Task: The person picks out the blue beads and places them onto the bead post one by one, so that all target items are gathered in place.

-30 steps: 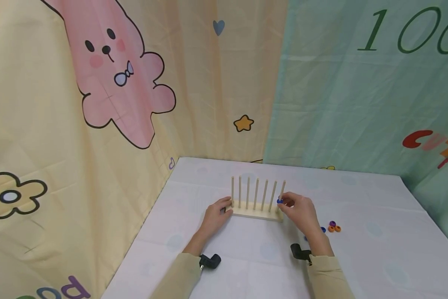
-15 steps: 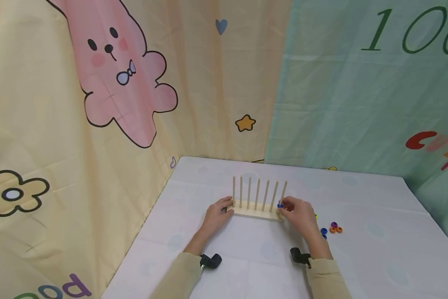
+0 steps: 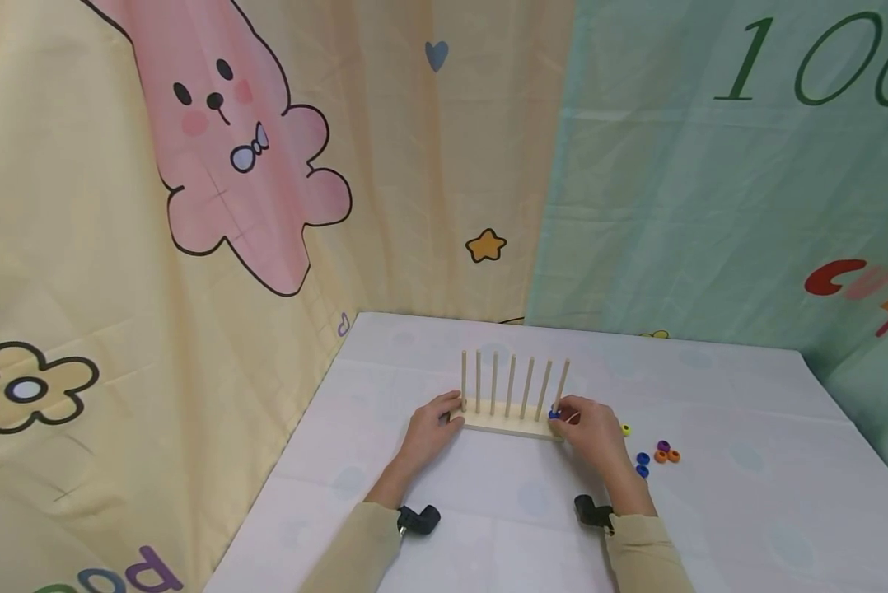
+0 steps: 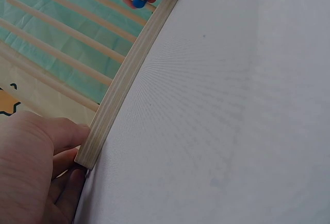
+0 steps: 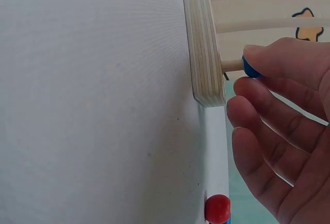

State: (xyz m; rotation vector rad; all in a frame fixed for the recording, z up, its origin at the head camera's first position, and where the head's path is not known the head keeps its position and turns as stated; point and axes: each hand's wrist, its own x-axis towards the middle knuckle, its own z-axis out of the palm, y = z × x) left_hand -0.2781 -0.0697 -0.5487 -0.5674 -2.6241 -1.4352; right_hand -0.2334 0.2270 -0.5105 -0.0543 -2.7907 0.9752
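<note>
A pale wooden base [image 3: 511, 425] with several upright pegs stands on the white table. My right hand [image 3: 595, 430] pinches a blue bead [image 3: 553, 415] threaded on the rightmost peg, low down near the base. The right wrist view shows thumb and forefinger on this blue bead [image 5: 251, 68], a short length of bare peg between it and the base [image 5: 203, 44]. My left hand [image 3: 425, 428] grips the left end of the base; in the left wrist view its thumb and fingers hold the end of the base [image 4: 124, 80]. The other pegs carry no beads.
Right of my right hand lie blue beads [image 3: 642, 459], orange beads [image 3: 674, 456], a purple bead [image 3: 663, 445] and a yellow bead [image 3: 625, 430]. A red bead [image 5: 217, 208] shows in the right wrist view. Patterned curtains [image 3: 444, 165] hang behind the table.
My right hand has moved down along the rightmost peg with the blue bead. The yellow bead and both loose blue beads are now uncovered. My left hand keeps its grip on the base.
</note>
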